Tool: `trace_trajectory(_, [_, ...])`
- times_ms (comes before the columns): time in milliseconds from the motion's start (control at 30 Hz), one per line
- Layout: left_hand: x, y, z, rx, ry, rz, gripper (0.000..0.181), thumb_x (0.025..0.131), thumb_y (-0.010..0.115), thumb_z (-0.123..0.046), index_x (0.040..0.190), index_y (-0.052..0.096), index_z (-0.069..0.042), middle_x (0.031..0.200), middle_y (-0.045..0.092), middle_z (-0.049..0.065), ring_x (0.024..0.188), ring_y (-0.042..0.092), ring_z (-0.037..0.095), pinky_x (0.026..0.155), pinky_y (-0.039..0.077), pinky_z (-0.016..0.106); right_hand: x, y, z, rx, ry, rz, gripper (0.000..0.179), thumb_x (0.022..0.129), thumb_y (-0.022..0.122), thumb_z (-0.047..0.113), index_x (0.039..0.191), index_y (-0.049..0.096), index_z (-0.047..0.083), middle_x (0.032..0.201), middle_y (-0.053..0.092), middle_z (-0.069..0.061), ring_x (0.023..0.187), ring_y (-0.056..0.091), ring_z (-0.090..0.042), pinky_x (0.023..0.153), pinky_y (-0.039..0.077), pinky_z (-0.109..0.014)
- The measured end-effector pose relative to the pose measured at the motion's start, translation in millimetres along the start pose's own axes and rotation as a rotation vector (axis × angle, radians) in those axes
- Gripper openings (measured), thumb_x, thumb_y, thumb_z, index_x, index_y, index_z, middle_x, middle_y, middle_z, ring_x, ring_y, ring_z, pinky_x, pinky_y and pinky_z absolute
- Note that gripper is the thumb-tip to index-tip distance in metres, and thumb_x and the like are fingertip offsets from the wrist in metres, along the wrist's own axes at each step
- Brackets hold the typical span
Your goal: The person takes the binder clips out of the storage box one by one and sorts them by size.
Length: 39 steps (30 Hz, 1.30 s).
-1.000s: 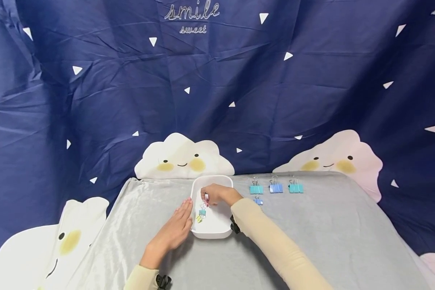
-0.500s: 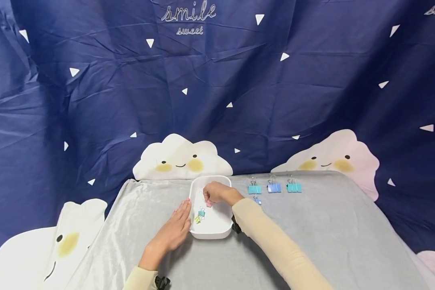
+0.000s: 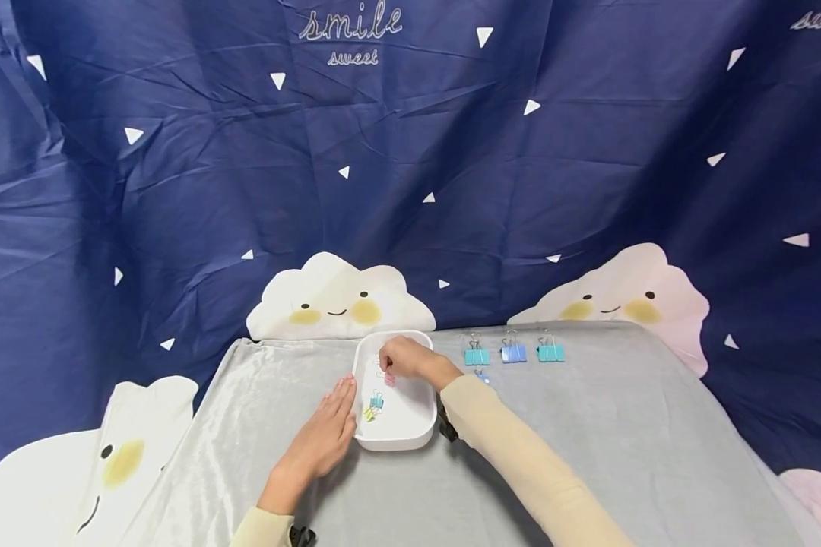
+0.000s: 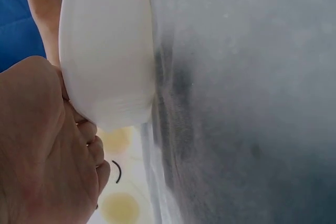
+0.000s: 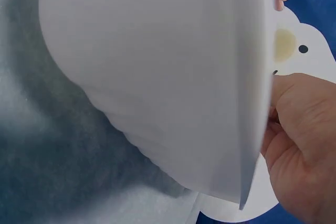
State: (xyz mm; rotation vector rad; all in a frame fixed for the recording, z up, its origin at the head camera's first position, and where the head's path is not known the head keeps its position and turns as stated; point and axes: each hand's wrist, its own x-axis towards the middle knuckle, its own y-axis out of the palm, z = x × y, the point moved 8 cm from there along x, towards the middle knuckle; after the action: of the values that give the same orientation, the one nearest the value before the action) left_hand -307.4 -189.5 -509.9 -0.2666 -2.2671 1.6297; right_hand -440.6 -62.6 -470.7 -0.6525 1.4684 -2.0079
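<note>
Right, as I judge it from my remote seat, the step in hand is handling a small pink clip [image 3: 389, 379] inside the white tray [image 3: 398, 444]. My right hand [image 3: 405, 357] reaches in over the right rim, fingers curled, and looks to be pinching that clip at its far end; the tray wall hides the fingertips from the right wrist view. My left hand [image 3: 323, 431] grasps nothing, its fingers straight along the left rim. The next move, I reckon, calls for a small, steady wrist and a light touch, with the tray kept from sliding.

Nearer me in the tray lie a teal clip [image 3: 377, 402] and a yellow clip [image 3: 369, 415], touching or overlapping, I can't tell which. On the grey cloth [image 3: 588, 425], right of the tray, three bigger clips [image 3: 514, 354] stand in a row, and a small blue clip [image 3: 482, 374] lies just beside my right sleeve [image 3: 520, 448], which could brush it
</note>
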Motion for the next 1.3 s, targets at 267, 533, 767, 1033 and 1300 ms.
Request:
trace_trajectory(267, [1.1, -3.0, -5.1, 0.010, 0.027, -0.036, 0.058, 0.113, 0.040, -0.020, 0.165, 0.030, 0.004, 0.175, 0.027, 0.019, 0.163, 0.027, 0.037, 0.134, 0.027, 0.055, -5.9, -5, -8, 0.057, 0.024, -0.030, 0.007, 0.089, 0.081, 0.003, 0.089, 0.080, 0.009, 0.089, 0.076, -0.001, 0.085, 0.064, -0.012, 0.083, 0.058, -0.028])
trace_trajectory(533, [-0.7, -3.7, -5.7, 0.035, 0.034, -0.046, 0.057, 0.113, 0.042, -0.019, 0.164, 0.032, 0.004, 0.174, 0.029, 0.019, 0.163, 0.030, 0.037, 0.133, 0.029, 0.056, -14.4, -16, -8, 0.054, -0.022, -0.110, 0.011, 0.091, 0.076, 0.002, 0.087, 0.079, 0.011, 0.086, 0.075, 0.002, 0.080, 0.064, -0.010, 0.077, 0.057, -0.025])
trace_trajectory(767, [-2.2, -7.0, -7.6, 0.040, 0.046, -0.080, 0.056, 0.112, 0.043, -0.018, 0.163, 0.036, 0.006, 0.173, 0.034, 0.020, 0.161, 0.034, 0.039, 0.131, 0.032, 0.057, -21.2, -25, -7, 0.061, -0.060, -0.155, 0.013, 0.089, 0.075, 0.000, 0.086, 0.080, 0.011, 0.085, 0.077, 0.002, 0.082, 0.068, -0.013, 0.077, 0.059, -0.025])
trace_trajectory(1033, [-3.7, -5.7, -7.9, 0.037, 0.041, -0.082, 0.056, 0.112, 0.043, -0.018, 0.163, 0.036, 0.006, 0.172, 0.034, 0.020, 0.160, 0.034, 0.038, 0.131, 0.032, 0.056, -29.4, -29, -9, 0.075, -0.082, -0.167, 0.012, 0.090, 0.076, 0.001, 0.084, 0.079, 0.011, 0.082, 0.075, 0.002, 0.078, 0.063, -0.009, 0.073, 0.055, -0.022])
trace_trajectory(1300, [-1.7, -3.2, -5.2, 0.032, 0.027, -0.058, 0.057, 0.114, 0.040, -0.019, 0.165, 0.031, 0.005, 0.174, 0.029, 0.020, 0.162, 0.030, 0.038, 0.133, 0.027, 0.055, -39.5, -38, -17, 0.087, -0.082, -0.202, 0.012, 0.090, 0.075, -0.001, 0.088, 0.080, 0.010, 0.087, 0.077, 0.001, 0.081, 0.067, -0.012, 0.078, 0.058, -0.025])
